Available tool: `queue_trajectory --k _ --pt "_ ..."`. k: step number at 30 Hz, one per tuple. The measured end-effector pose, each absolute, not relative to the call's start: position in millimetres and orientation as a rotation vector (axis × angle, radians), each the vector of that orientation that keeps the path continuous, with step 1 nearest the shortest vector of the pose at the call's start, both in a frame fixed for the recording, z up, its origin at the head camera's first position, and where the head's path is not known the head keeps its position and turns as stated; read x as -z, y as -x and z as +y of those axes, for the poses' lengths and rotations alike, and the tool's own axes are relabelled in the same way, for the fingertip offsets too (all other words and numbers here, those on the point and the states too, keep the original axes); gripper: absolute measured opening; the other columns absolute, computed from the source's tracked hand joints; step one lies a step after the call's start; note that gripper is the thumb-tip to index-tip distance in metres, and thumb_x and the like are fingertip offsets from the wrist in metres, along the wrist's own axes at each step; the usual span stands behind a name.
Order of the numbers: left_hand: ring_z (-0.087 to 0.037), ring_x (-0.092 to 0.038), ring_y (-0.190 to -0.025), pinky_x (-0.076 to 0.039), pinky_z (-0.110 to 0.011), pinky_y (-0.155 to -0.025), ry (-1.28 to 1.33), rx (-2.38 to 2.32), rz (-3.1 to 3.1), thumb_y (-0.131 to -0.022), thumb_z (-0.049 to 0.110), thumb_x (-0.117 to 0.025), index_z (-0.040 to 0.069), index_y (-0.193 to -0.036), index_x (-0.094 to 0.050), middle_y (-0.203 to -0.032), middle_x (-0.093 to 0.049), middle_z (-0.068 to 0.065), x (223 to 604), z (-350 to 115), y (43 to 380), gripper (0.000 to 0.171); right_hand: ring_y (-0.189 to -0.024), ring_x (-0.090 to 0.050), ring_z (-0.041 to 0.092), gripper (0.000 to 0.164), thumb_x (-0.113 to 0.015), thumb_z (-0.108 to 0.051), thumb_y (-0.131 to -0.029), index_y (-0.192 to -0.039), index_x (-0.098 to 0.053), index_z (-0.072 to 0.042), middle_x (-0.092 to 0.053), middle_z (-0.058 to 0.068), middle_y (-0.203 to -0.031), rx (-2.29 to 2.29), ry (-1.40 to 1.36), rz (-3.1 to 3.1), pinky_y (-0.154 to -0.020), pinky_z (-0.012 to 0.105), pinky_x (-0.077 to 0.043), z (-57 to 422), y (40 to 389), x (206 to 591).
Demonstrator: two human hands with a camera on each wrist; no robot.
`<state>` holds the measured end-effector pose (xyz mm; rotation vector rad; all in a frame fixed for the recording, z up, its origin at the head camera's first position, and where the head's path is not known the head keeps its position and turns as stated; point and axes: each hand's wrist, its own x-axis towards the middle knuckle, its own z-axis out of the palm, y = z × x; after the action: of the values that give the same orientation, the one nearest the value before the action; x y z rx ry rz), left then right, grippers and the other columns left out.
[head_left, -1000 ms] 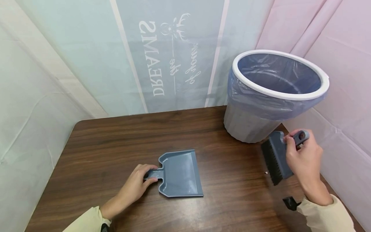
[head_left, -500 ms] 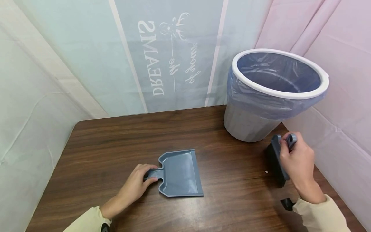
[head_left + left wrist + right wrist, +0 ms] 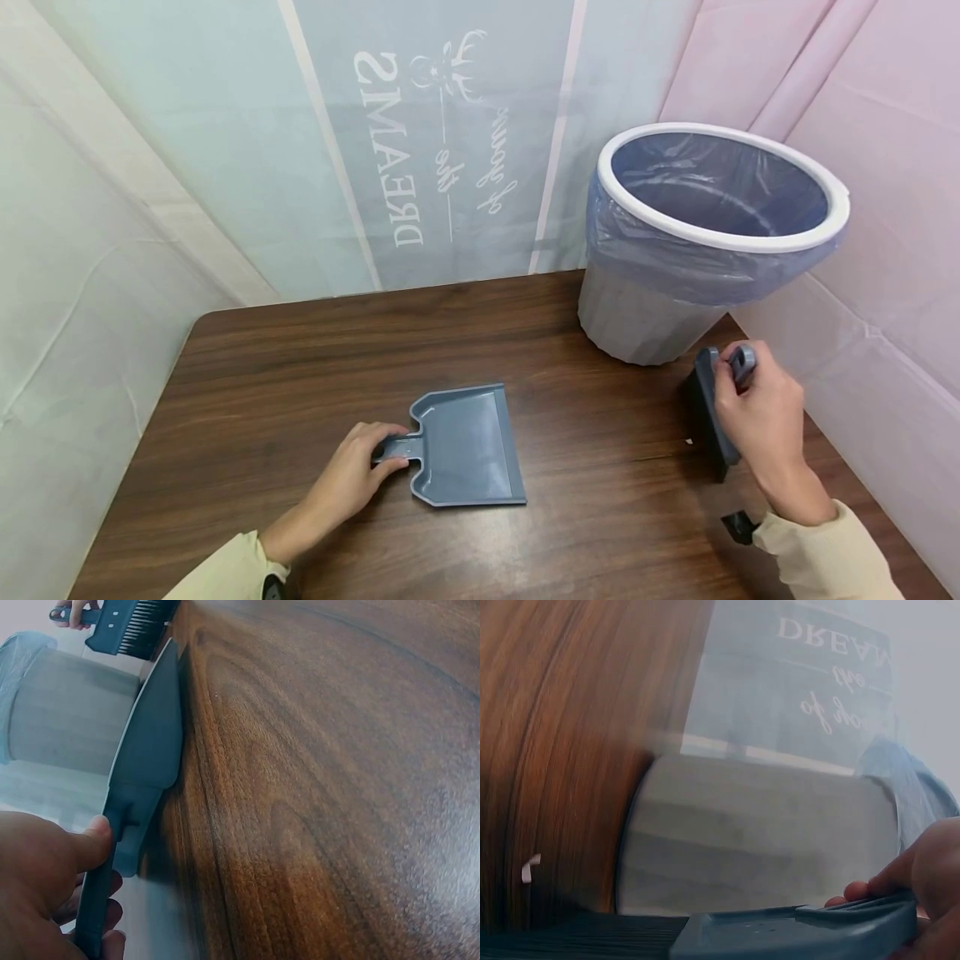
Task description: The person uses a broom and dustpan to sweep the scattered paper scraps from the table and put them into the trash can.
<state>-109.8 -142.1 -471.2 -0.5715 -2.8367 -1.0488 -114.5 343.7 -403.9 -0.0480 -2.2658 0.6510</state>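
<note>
My left hand (image 3: pixel 352 472) grips the short handle of a blue-grey dustpan (image 3: pixel 467 450) that lies on the wooden table, its straight lip facing right. In the left wrist view the thumb (image 3: pixel 94 841) presses on one side of that handle, with fingers curled behind it. On the right, my right hand (image 3: pixel 765 417) holds a matching hand brush (image 3: pixel 712 412) by its handle, bristles down at the tabletop. A tiny white scrap (image 3: pixel 689 442) lies just left of the brush; the right wrist view shows the same scrap (image 3: pixel 529 868) beyond the dark bristles (image 3: pixel 585 936).
A grey trash bin (image 3: pixel 637 321) with a white rim and blue liner bag stands at the back right, close to the brush. Fabric sheets (image 3: pixel 465 167) hang behind the table (image 3: pixel 300 367) and along both sides. A black strap end (image 3: pixel 738 527) hangs from the right sleeve.
My right hand has moved left and turned the brush from tilted, bristles showing, to nearly upright with the bristles downward. The left hand and dustpan have stayed in place.
</note>
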Motion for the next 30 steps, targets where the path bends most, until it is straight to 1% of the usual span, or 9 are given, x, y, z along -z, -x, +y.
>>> queue_trajectory --k 5,9,11,15,18,21,27,30 --pt "-0.021 -0.059 -0.097 -0.051 -0.041 -0.085 0.567 1.051 -2.840 -0.079 0.008 -0.085 0.007 -0.112 -0.072 -0.106 -0.072 -0.006 471.5 -141.9 110.4 0.035 -0.056 -0.041 -0.015 0.010 -0.068 0.003 -0.086 -0.095 -0.063 0.000 -0.066 0.011 -0.073 -0.683 -0.006 -2.289 -0.053 0.010 -0.034 333.8 113.1 402.7" --pt "-0.020 -0.059 -0.096 -0.051 -0.039 -0.084 0.575 1.051 -2.844 -0.080 0.008 -0.085 0.007 -0.113 -0.072 -0.106 -0.072 -0.005 471.5 -141.4 110.8 0.036 -0.056 -0.043 -0.012 0.013 -0.069 0.006 -0.086 -0.095 -0.062 -0.001 -0.066 0.011 -0.075 -0.691 -0.073 -2.299 -0.051 0.010 -0.035 323.1 112.6 402.5" --pt "-0.021 -0.059 -0.096 -0.051 -0.039 -0.083 0.584 1.049 -2.839 -0.079 0.008 -0.085 0.007 -0.113 -0.072 -0.105 -0.073 -0.005 471.3 -141.0 111.0 0.036 -0.056 -0.043 -0.006 0.013 -0.068 0.006 -0.085 -0.094 -0.062 -0.002 -0.065 0.010 -0.076 -0.685 -0.123 -2.299 -0.051 0.012 -0.035 316.2 113.5 403.4" --pt "-0.022 -0.060 -0.097 -0.052 -0.040 -0.084 0.594 1.043 -2.835 -0.080 0.008 -0.085 0.006 -0.113 -0.072 -0.106 -0.073 -0.006 470.6 -140.3 111.6 0.036 -0.059 -0.047 0.008 0.016 -0.069 0.007 -0.083 -0.094 -0.062 -0.003 -0.064 0.008 -0.076 -0.673 -0.207 -2.290 -0.056 0.018 -0.037 299.0 117.1 405.8" --pt "-0.023 -0.060 -0.098 -0.052 -0.041 -0.085 0.589 1.048 -2.840 -0.080 0.008 -0.085 0.006 -0.113 -0.073 -0.107 -0.073 -0.006 470.2 -139.8 111.9 0.036 -0.062 -0.050 0.014 0.020 -0.070 0.010 -0.081 -0.094 -0.062 -0.004 -0.065 0.007 -0.078 -0.689 -0.245 -2.283 -0.060 0.020 -0.039 283.3 119.9 406.0" --pt "-0.022 -0.060 -0.098 -0.052 -0.041 -0.085 0.583 1.052 -2.848 -0.080 0.009 -0.085 0.006 -0.114 -0.073 -0.107 -0.073 -0.005 470.3 -139.4 112.1 0.036 -0.062 -0.051 0.014 0.022 -0.071 0.011 -0.081 -0.093 -0.062 -0.005 -0.065 0.006 -0.078 -0.715 -0.278 -2.278 -0.059 0.020 -0.040 267.6 123.4 405.5" --pt "-0.021 -0.061 -0.099 -0.052 -0.040 -0.086 0.587 1.049 -2.843 -0.080 0.009 -0.085 0.007 -0.114 -0.074 -0.107 -0.073 -0.003 470.4 -138.2 111.8 0.036 -0.059 -0.051 0.010 0.023 -0.071 0.010 -0.083 -0.094 -0.060 -0.007 -0.062 0.005 -0.078 -0.779 -0.350 -2.282 -0.053 0.020 -0.041 234.9 132.4 407.4" --pt "-0.021 -0.061 -0.099 -0.052 -0.040 -0.086 0.590 1.047 -2.841 -0.080 0.009 -0.086 0.007 -0.113 -0.074 -0.108 -0.074 -0.002 470.0 -137.5 111.5 0.036 -0.060 -0.051 0.010 0.023 -0.071 0.009 -0.084 -0.095 -0.060 -0.008 -0.061 0.004 -0.078 -0.810 -0.391 -2.280 -0.052 0.024 -0.043 217.6 135.3 408.9"
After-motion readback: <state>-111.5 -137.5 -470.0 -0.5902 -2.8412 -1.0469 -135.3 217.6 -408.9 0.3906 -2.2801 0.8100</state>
